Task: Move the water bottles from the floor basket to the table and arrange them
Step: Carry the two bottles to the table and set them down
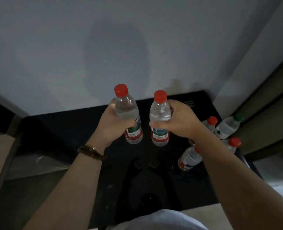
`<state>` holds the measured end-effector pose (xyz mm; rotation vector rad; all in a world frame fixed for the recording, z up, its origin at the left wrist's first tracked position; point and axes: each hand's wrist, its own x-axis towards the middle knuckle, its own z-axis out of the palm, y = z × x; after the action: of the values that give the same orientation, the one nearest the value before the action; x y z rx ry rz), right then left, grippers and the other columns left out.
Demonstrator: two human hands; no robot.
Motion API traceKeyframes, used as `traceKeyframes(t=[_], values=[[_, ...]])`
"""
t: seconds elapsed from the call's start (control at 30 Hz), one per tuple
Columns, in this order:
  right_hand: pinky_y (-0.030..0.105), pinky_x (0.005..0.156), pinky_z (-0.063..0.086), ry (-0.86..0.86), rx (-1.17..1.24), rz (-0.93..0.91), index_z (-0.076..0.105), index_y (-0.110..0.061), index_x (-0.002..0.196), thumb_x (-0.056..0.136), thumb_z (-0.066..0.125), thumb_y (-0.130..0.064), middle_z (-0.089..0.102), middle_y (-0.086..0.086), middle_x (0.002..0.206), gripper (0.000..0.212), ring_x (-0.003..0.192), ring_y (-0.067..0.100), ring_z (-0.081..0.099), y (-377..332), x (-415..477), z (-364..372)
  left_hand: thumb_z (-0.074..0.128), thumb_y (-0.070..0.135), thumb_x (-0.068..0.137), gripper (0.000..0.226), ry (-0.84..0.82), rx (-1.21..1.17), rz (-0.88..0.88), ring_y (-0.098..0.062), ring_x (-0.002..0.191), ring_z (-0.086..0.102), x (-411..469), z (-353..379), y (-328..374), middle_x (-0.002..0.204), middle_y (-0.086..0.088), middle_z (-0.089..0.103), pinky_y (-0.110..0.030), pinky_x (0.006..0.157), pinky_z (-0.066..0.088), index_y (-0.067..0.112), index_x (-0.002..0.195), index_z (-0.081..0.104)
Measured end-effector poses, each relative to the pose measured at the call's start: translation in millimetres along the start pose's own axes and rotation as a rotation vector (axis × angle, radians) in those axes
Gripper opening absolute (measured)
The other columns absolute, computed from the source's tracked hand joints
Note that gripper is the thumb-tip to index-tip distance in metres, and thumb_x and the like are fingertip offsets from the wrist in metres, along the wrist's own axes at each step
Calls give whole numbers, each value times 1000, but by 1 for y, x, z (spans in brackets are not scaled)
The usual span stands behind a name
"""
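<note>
I hold two clear water bottles with red caps upright over the black table point(62, 130). My left hand point(114, 125) grips the left bottle point(127, 110) round its middle. My right hand point(180, 120) grips the right bottle point(160, 113) the same way. Both bottle bases are close to the table top; whether they touch it I cannot tell. The two bottles stand side by side, a small gap apart. The floor basket is not in view.
Several more bottles stand at the table's right end: a red-capped one point(210, 123), a green-capped one point(228, 126), another red-capped one point(233, 144) and one partly behind my right forearm point(189, 157). A grey wall rises behind the table. A wooden panel stands at the right.
</note>
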<state>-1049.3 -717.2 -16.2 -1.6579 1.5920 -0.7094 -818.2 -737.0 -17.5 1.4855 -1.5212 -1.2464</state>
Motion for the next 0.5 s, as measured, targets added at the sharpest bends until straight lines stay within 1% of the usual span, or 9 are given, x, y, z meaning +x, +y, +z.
traceKeyframes(t=[0.1, 0.17, 0.23, 0.3, 0.37, 0.47, 0.5], values=[[36, 92, 57, -12, -8, -13, 58, -31, 116, 70, 90, -31, 68, -11, 106, 56, 100, 7, 67, 16, 0, -19, 84, 5, 72, 59, -47, 64, -15, 1, 100, 66, 1, 21, 8, 111, 9, 66, -29, 88, 54, 35, 115, 58], [33, 93, 55, -38, -14, -21, 56, -30, 116, 71, 90, -25, 67, -11, 105, 57, 100, 5, 66, 27, 2, -31, 88, 13, 71, 57, -53, 104, -37, -2, 102, 66, 3, 34, 10, 112, 10, 66, -27, 87, 52, 36, 115, 59], [32, 93, 55, -62, -34, -31, 56, -32, 116, 70, 92, -26, 67, -13, 106, 58, 101, 3, 65, 40, 4, -39, 90, 18, 71, 58, -49, 152, -55, -2, 105, 63, 4, 47, 11, 113, 12, 65, -27, 89, 51, 38, 115, 58], [33, 91, 56, -82, -78, -48, 58, -32, 114, 71, 91, -34, 69, -12, 105, 54, 101, 5, 66, 51, 9, -44, 90, 18, 70, 57, -59, 200, -63, 0, 105, 61, 6, 60, 9, 111, 14, 65, -27, 90, 50, 40, 111, 57], [33, 88, 57, -104, -117, -47, 60, -32, 108, 71, 89, -38, 70, -11, 101, 48, 97, 6, 68, 62, 13, -45, 90, 15, 69, 56, -59, 228, -89, -2, 104, 62, 10, 73, 3, 110, 13, 66, -31, 92, 51, 39, 110, 59], [25, 78, 53, -130, -192, -18, 59, -30, 104, 70, 90, -37, 67, -11, 97, 46, 93, 6, 66, 74, 15, -43, 89, 10, 70, 55, -72, 261, -143, 1, 97, 60, 14, 93, -7, 107, 13, 65, -31, 93, 50, 39, 105, 58], [24, 76, 51, -139, -212, -5, 59, -29, 103, 70, 89, -37, 66, -11, 97, 45, 91, 6, 65, 77, 16, -42, 89, 10, 69, 56, -76, 280, -157, 2, 96, 59, 16, 98, -11, 106, 13, 64, -31, 92, 49, 39, 104, 57]])
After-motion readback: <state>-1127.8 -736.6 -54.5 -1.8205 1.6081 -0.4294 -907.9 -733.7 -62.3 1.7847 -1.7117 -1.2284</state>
